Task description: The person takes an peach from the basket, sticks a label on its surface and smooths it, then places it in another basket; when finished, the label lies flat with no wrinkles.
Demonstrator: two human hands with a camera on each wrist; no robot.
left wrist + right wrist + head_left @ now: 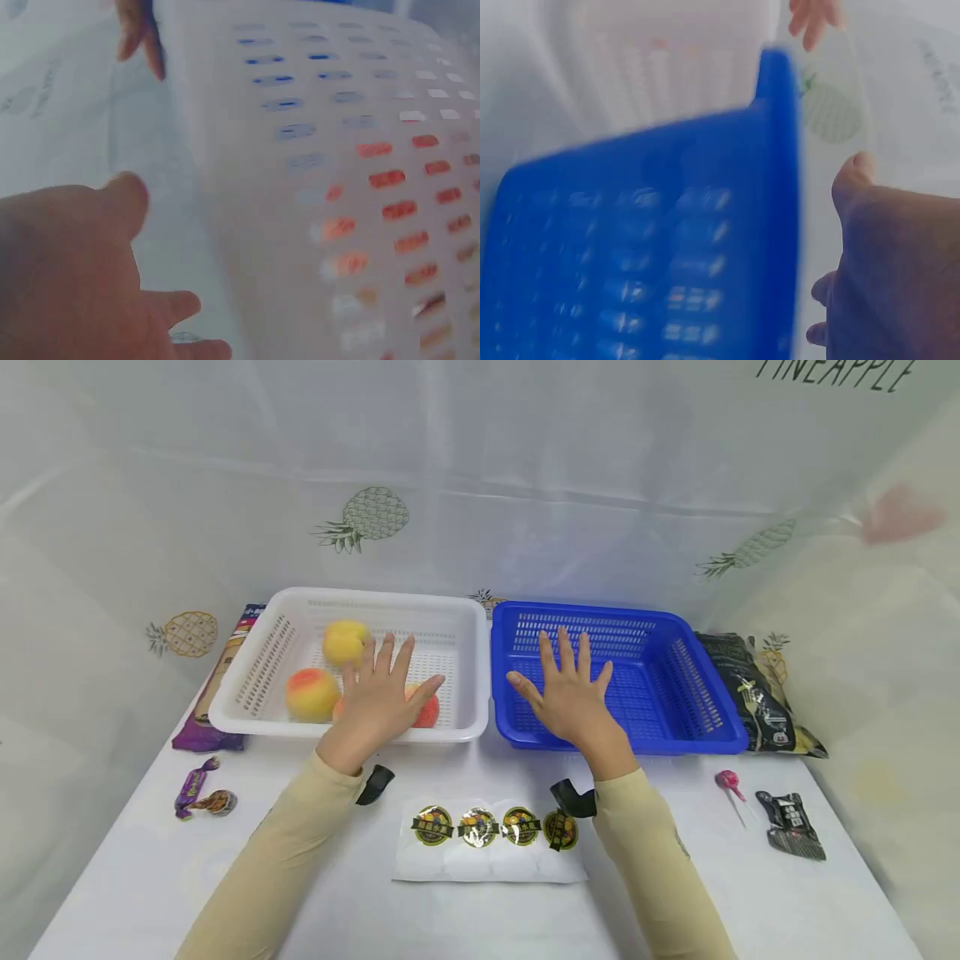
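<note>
Head view shows a left hand and a right hand, backs upward, both with fingers straight and spread apart. Below the left fingers sits a white rectangular plastic basket with slotted walls; under the right fingers is a blue rectangular plastic basket, just beside the white one. Both wrist views show a gap between each hand and the nearby basket wall.

Inside the white basket, a round yellow fruit lies just left of the left fingertips, a yellow fruit with a red blush lies farther left, and a reddish round fruit is partly hidden below the left thumb.

Nearer than both sets of fingers, a white sheet with four round black-and-gold stickers lies on the white tabletop. Well left of the left fingers are a purple-and-brown snack bag, a purple twist-wrapped sweet and a brown wrapped sweet. Well right of the right fingers are a black-and-gold snack bag, a pink lollipop and a black wrapped packet.
</note>
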